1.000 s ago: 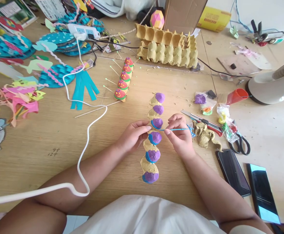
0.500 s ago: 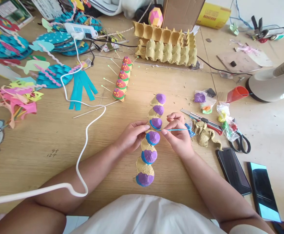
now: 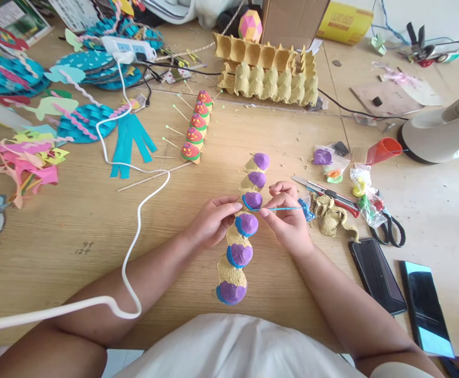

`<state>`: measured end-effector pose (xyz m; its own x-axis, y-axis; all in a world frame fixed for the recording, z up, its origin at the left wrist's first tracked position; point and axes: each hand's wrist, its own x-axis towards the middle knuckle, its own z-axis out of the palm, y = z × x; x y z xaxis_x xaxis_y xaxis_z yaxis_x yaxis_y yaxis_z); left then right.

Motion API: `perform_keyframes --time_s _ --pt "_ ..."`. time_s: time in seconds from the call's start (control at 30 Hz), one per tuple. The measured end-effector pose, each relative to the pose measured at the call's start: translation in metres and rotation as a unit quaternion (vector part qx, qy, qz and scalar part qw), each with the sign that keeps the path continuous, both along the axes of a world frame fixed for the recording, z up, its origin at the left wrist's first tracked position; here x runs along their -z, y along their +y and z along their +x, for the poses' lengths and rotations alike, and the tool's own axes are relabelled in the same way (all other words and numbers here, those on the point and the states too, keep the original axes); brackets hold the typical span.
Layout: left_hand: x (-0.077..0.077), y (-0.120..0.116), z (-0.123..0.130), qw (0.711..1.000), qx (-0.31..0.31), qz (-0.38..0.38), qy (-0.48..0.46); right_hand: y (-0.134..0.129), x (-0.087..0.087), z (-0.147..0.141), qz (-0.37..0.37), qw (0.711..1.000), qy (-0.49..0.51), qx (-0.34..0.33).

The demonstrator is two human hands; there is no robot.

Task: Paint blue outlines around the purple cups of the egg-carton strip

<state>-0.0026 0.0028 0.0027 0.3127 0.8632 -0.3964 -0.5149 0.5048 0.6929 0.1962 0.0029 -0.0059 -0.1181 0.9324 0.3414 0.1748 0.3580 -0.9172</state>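
Note:
A strip of egg carton (image 3: 235, 272) stretches away from me, its several cups topped with purple clay. Blue clay edges the nearer cups, and a blue line curves round the third cup from the far end. My left hand (image 3: 216, 220) pinches the strip's left side beside that cup. In my right hand (image 3: 288, 220), thumb and forefinger are closed on a thin blue strand (image 3: 286, 208), its tip against the lower edge of the same cup. Just right of that hand lies a blue clay lump (image 3: 307, 209). Whether the strand joins it, I cannot tell.
Beyond the strip stands a red-and-green egg-carton caterpillar (image 3: 195, 128) with pins. A utility knife (image 3: 327, 195), scissors (image 3: 388, 229) and two phones (image 3: 376, 275) lie to the right. A white cable (image 3: 139, 226) crosses on the left. Egg cartons (image 3: 274, 84) sit at the back.
The egg-carton strip has tilted slightly, its near end shifting a little left and towards me. Both hands keep their hold, almost unmoved.

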Motion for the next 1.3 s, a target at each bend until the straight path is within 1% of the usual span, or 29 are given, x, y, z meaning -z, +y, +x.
perform_keyframes --time_s 0.47,0.67,0.83,0.93,1.13,1.3 --pt "0.0008 0.0007 -0.0002 1.000 0.000 -0.008 0.002 -0.0024 -0.0041 -0.0016 0.051 0.995 -0.071 0.053" --pt "0.0008 0.0000 -0.0007 1.000 0.004 0.004 -0.002 -0.0029 -0.0054 -0.0030 0.081 0.994 -0.053 0.046" --pt "0.0020 -0.0003 -0.0012 1.000 0.007 0.004 0.000 -0.0049 -0.0074 -0.0038 0.092 0.991 -0.082 0.058" --pt "0.0017 -0.0002 -0.0007 1.000 0.005 -0.002 -0.009 -0.0065 -0.0081 -0.0041 0.108 0.989 -0.083 0.058" --pt "-0.0002 0.0005 0.0001 1.000 -0.010 -0.007 0.015 -0.0066 -0.0034 -0.0024 0.110 0.992 -0.051 0.031" --pt "-0.0012 0.0000 -0.0003 1.000 -0.001 -0.003 0.020 -0.0053 -0.0019 -0.0013 0.132 0.990 -0.047 0.027"
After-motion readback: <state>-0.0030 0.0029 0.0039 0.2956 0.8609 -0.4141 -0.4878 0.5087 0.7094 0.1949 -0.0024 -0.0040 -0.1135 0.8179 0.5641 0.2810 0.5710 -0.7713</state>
